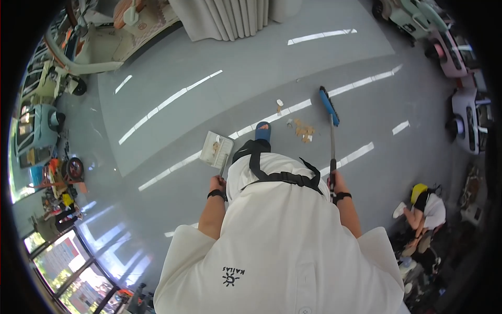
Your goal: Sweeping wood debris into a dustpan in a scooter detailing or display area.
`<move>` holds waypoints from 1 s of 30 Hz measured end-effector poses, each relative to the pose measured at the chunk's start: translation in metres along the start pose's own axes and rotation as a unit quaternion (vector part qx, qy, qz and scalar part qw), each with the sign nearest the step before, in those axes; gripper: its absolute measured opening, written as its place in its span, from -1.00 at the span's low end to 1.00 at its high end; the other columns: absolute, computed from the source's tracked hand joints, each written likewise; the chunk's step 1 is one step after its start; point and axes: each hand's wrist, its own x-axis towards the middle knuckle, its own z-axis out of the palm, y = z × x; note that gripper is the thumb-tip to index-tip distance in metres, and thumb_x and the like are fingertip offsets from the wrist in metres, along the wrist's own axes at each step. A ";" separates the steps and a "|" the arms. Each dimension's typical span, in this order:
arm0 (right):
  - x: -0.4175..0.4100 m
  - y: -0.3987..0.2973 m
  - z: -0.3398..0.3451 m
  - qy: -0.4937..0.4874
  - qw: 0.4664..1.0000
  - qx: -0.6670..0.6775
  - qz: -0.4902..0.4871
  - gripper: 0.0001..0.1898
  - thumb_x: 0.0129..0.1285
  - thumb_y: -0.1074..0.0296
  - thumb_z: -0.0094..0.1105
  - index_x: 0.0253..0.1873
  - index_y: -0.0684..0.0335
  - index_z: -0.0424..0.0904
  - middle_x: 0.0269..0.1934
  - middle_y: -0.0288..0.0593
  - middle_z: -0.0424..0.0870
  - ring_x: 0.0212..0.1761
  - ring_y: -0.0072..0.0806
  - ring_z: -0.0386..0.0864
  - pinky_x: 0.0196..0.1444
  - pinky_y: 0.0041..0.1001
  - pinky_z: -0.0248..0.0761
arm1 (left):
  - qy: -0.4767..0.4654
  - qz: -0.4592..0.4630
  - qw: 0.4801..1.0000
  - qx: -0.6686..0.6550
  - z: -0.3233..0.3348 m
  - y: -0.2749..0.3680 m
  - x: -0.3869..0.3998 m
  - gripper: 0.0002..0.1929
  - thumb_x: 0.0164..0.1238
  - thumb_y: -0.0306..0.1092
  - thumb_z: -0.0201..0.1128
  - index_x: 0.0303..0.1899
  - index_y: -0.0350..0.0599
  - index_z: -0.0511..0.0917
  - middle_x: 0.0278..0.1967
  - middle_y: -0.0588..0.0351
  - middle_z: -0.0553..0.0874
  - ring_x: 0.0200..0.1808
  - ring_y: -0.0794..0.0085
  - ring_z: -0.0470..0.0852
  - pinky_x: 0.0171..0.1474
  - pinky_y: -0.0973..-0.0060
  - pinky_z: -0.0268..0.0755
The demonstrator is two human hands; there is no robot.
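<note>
My left hand point(218, 183) grips the handle of a white long-handled dustpan point(213, 157), which lies on the grey floor and has some light brown debris in it. My right hand point(336, 182) is closed around the dark grip of a broom, whose blue head with dark bristles point(328, 103) rests on the floor ahead. Between the broom head and my sandalled foot lies a loose pile of brown and white scraps point(305, 130). A smaller white and brown scrap point(279, 103) is farther off, beyond the foot.
A person point(429, 208) crouches at the right beside dark clutter. Small pastel vehicles point(468, 117) line the right side, others point(41, 125) the left. A cream scooter point(106, 45) stands at the upper left, near a grey curtain point(231, 19). Windows point(66, 267) are at the lower left.
</note>
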 end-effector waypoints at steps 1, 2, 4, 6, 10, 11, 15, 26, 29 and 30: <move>0.016 -0.021 0.020 0.026 0.998 0.057 0.002 -0.79 0.18 0.24 0.06 -0.28 0.30 0.41 -0.54 -0.14 0.46 -0.61 -0.46 0.45 -0.67 -0.51 0.33 | 0.006 0.008 0.999 0.030 0.001 0.004 0.002 -0.85 0.27 -0.44 -0.05 -0.50 -0.08 0.30 -0.68 0.25 0.32 -0.67 0.54 0.28 -0.54 0.62 0.23; 0.035 -0.048 0.041 -0.015 0.999 0.042 -0.002 -0.83 0.22 0.29 0.07 -0.25 0.26 0.39 -0.47 -0.14 0.48 -0.56 -0.46 0.47 -0.59 -0.48 0.42 | 0.026 0.011 0.998 0.061 0.002 0.007 0.004 -0.86 0.27 -0.43 -0.05 -0.48 -0.10 0.31 -0.67 0.24 0.33 -0.66 0.54 0.30 -0.53 0.64 0.24; 0.069 -0.094 0.090 -0.037 0.998 0.044 0.014 -0.88 0.25 0.37 0.09 -0.20 0.24 0.38 -0.38 -0.14 0.51 -0.51 -0.47 0.50 -0.50 -0.49 0.50 | 0.013 0.051 0.996 0.076 0.001 0.014 0.008 -0.87 0.27 -0.42 -0.06 -0.47 -0.11 0.31 -0.66 0.23 0.34 -0.66 0.54 0.29 -0.54 0.64 0.25; 0.087 -0.117 0.130 -0.069 0.908 -0.320 -0.264 -0.88 0.25 0.43 0.09 -0.17 0.27 0.39 -0.37 -0.15 0.51 -0.51 -0.51 0.48 -0.48 -0.57 0.45 | 0.014 0.096 0.986 0.135 -0.002 0.024 0.012 -0.88 0.29 -0.39 -0.09 -0.42 -0.16 0.34 -0.63 0.20 0.36 -0.64 0.56 0.30 -0.56 0.63 0.27; 0.090 -0.131 0.196 -0.228 0.827 -0.370 -0.357 -0.90 0.18 0.60 0.02 -0.19 0.36 0.42 -0.44 -0.24 0.41 -0.47 -0.58 0.43 -0.37 -0.70 0.38 | 0.028 0.045 0.999 0.000 -0.006 0.046 0.026 -0.85 0.29 -0.37 -0.11 -0.45 -0.17 0.32 -0.64 0.20 0.35 -0.66 0.58 0.29 -0.57 0.63 0.28; 0.085 -0.134 0.204 -0.254 0.809 -0.369 -0.382 -0.90 0.18 0.60 0.02 -0.19 0.36 0.42 -0.44 -0.24 0.41 -0.47 -0.58 0.43 -0.37 -0.70 0.38 | 0.031 0.007 0.999 -0.037 -0.006 0.055 0.030 -0.84 0.28 -0.40 -0.11 -0.48 -0.16 0.33 -0.65 0.20 0.34 -0.66 0.56 0.29 -0.57 0.62 0.27; 0.065 -0.140 0.234 -0.212 0.975 -0.068 0.023 -0.95 0.19 0.59 -0.01 -0.34 0.34 0.34 -0.53 -0.24 0.36 -0.54 -0.58 0.39 -0.47 -0.67 0.36 | -0.011 0.088 0.996 0.017 -0.010 0.072 0.040 -0.83 0.23 -0.42 -0.09 -0.55 -0.11 0.32 -0.67 0.20 0.31 -0.64 0.52 0.29 -0.57 0.59 0.25; 0.037 -0.099 0.230 -0.131 0.830 -0.539 -0.060 -0.60 0.05 0.38 0.03 0.03 0.34 0.40 -0.43 -0.14 0.52 -0.44 -0.31 0.49 -0.30 -0.37 0.42 | -0.007 0.190 0.941 0.281 -0.009 0.098 0.041 -0.80 0.27 -0.47 -0.08 -0.54 -0.24 0.36 -0.65 0.15 0.35 -0.63 0.47 0.31 -0.55 0.55 0.30; 0.060 -0.088 0.208 -0.153 0.747 -0.644 -0.069 -0.47 0.11 0.21 0.08 0.13 0.47 0.38 -0.23 0.06 0.61 -0.20 -0.11 0.57 -0.02 -0.27 0.41 | -0.017 0.189 0.961 0.199 -0.005 0.098 0.039 -0.81 0.26 -0.44 -0.07 -0.53 -0.23 0.36 -0.65 0.14 0.35 -0.63 0.45 0.31 -0.54 0.54 0.31; 0.065 -0.082 0.200 -0.120 0.711 -0.689 -0.071 -0.37 0.21 -0.02 0.05 0.11 0.54 0.39 -0.06 0.26 0.60 0.03 0.00 0.57 0.11 -0.23 0.36 | -0.014 0.172 0.974 0.145 -0.004 0.098 0.038 -0.82 0.26 -0.43 -0.06 -0.53 -0.23 0.35 -0.66 0.13 0.35 -0.63 0.44 0.31 -0.53 0.54 0.31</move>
